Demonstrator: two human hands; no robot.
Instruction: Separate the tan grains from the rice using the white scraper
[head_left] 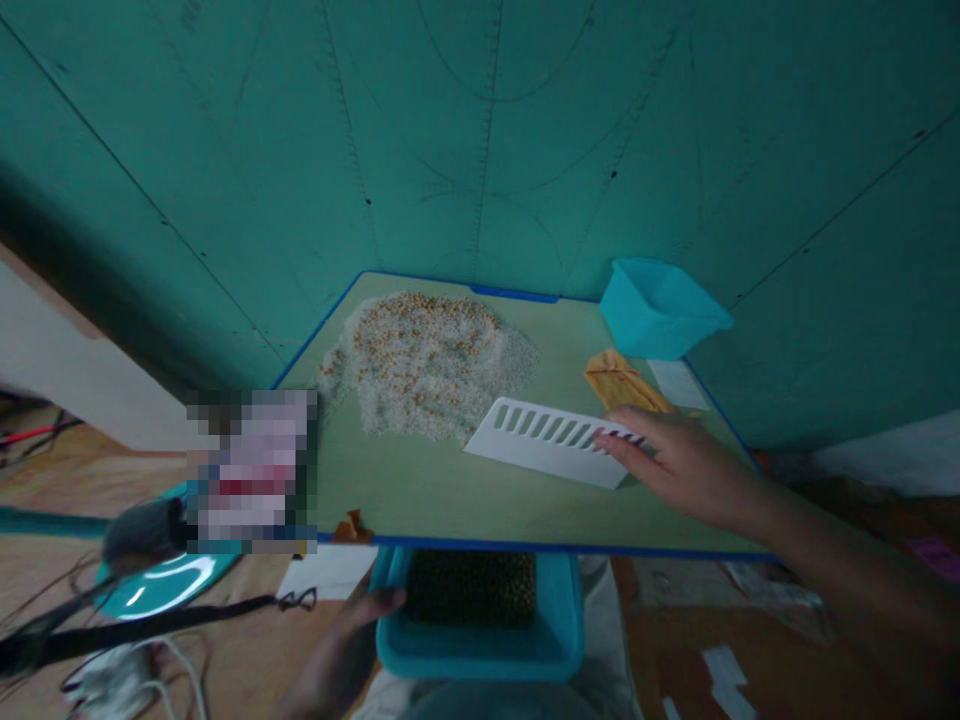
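My right hand (686, 462) lies flat with fingers stretched out on the right end of a white slotted plastic scraper (551, 440) that rests on a pale green tray (420, 500). A heap of white grains mixed with small yellowish seeds (427, 360) lies on the tray's far left part. My left hand (352, 635) grips the left rim of a blue tub (480, 645) held under the tray's near edge; the tub holds dark greenish seeds (472, 588).
An empty blue tub (660, 305) stands at the tray's far right corner, an orange-brown wrapper (622, 382) beside it. A green cutting mat (480, 130) covers the table. A turquoise plate (161, 585), cables and a blurred-out packet (251, 470) lie at the left.
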